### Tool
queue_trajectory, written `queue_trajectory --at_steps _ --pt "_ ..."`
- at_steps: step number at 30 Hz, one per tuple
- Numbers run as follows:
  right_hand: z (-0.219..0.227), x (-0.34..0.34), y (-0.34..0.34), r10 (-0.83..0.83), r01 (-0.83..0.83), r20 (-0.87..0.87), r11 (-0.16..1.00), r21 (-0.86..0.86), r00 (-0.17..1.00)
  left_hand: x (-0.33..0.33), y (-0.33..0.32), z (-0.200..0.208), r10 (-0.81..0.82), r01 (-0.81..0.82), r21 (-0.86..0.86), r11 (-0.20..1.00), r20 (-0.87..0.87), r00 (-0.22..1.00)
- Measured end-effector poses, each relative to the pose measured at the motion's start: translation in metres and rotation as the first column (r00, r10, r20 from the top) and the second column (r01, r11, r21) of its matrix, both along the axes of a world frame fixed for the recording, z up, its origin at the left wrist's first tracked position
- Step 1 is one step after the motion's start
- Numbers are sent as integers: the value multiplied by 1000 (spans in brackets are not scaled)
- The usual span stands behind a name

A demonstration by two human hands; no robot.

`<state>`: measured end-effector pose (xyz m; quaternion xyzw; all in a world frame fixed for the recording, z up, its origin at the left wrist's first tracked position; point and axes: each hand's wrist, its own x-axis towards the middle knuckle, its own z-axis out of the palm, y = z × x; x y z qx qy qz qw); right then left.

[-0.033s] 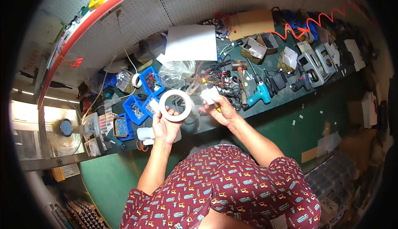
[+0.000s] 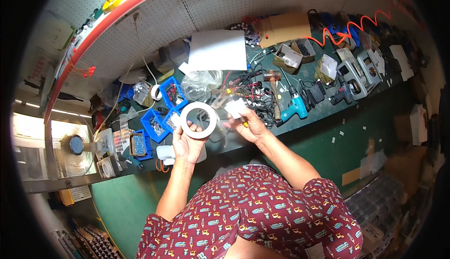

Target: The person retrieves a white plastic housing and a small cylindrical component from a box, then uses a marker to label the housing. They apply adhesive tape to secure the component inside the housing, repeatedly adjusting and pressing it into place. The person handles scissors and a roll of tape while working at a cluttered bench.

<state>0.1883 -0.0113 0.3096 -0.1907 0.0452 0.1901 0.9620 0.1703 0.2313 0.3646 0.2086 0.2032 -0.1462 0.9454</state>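
Observation:
In my left hand (image 2: 188,149) is a roll of white tape (image 2: 213,117), stood up so its open middle faces me. The fingers curl round its lower edge and show through the hole. My right hand (image 2: 253,127), to the right of the roll, pinches a small white piece (image 2: 235,108) between thumb and fingers. A bit of yellow shows by its lower fingers, too small to make out. Both hands are raised over the front edge of the workbench (image 2: 233,143), apart from each other. Behind them lies a tangle of dark cables (image 2: 257,95).
Blue bins (image 2: 153,124) of small parts stand at the left, near a fan (image 2: 76,145). To the right lie a hammer (image 2: 274,95), a teal power drill (image 2: 295,107) and open boxes (image 2: 288,58). Behind are clear plastic bags (image 2: 199,85) and a white sheet (image 2: 218,50).

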Motion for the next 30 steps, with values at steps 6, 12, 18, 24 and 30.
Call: queue_trajectory --at_steps 6,12,18,24,30 --pt "38 19 24 154 -159 124 987 28 980 15 17 19 5 -26 208 978 103 995" --pt "42 31 12 -5 8 83 999 -37 997 28 49 28 148 -192 339 921 151 977" --pt "32 38 -37 -6 206 302 745 -635 953 34 68 39 223 -228 68 971 74 972" --pt "58 44 -18 30 33 214 958 -284 976 30 29 34 99 -106 -153 983 -53 994" --pt "108 61 41 164 -205 220 963 176 962 20 -9 32 20 -50 -177 983 -170 985"
